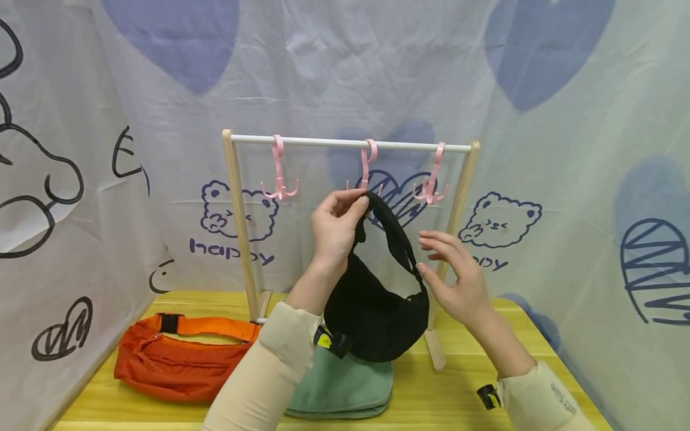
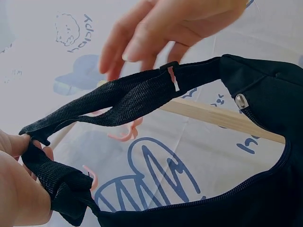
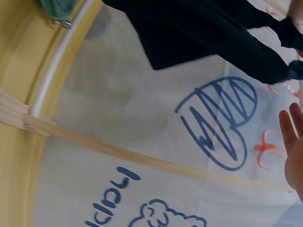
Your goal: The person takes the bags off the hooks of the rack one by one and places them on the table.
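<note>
A black shoulder bag [image 1: 377, 314] hangs by its strap [image 1: 392, 230] from my left hand [image 1: 336, 224], whose thumb and fingers pinch the strap's top just below the middle pink hook [image 1: 365, 164]. In the left wrist view, the strap forms an open loop with a buckle [image 2: 169, 66] and a zipper pull [image 2: 241, 101] near the bag's end. My right hand [image 1: 455, 275] is beside the strap's right side, fingers extended and holding nothing. The right wrist view shows that hand [image 3: 294, 156] apart from the black fabric [image 3: 203, 35].
A rack with a white bar [image 1: 323, 142] carries pink hooks, one at left [image 1: 279, 170] and one at right [image 1: 431, 176]. An orange waist bag [image 1: 183, 365] lies on the yellow table [image 1: 442, 407] at left. A green bag [image 1: 345, 389] lies under the black one.
</note>
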### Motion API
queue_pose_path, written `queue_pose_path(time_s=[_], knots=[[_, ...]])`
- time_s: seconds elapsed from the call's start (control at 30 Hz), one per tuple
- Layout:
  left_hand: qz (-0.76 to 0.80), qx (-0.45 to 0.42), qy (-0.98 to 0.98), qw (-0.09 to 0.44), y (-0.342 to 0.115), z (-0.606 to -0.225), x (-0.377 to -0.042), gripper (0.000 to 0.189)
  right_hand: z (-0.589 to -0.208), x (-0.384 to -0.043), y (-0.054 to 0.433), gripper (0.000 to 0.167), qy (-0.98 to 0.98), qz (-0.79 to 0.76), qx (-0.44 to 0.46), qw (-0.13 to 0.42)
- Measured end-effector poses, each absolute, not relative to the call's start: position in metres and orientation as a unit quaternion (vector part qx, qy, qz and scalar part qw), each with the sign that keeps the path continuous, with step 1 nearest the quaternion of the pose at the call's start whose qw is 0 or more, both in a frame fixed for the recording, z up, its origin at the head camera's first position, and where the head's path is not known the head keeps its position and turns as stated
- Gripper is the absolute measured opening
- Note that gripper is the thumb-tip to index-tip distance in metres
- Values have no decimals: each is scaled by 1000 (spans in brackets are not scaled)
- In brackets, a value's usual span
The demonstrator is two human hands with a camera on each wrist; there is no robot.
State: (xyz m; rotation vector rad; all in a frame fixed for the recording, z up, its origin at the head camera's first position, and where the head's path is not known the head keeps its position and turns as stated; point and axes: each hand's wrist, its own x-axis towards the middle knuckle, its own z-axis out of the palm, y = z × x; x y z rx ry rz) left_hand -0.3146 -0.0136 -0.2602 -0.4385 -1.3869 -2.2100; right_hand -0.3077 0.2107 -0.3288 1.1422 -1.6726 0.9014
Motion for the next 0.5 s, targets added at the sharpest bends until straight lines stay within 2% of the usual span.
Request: queue_pose_path(time_s=[0.5], knots=[[-816, -156, -497, 251, -22, -264, -314, 16, -376, -295, 205, 66, -690, 374, 445, 431]])
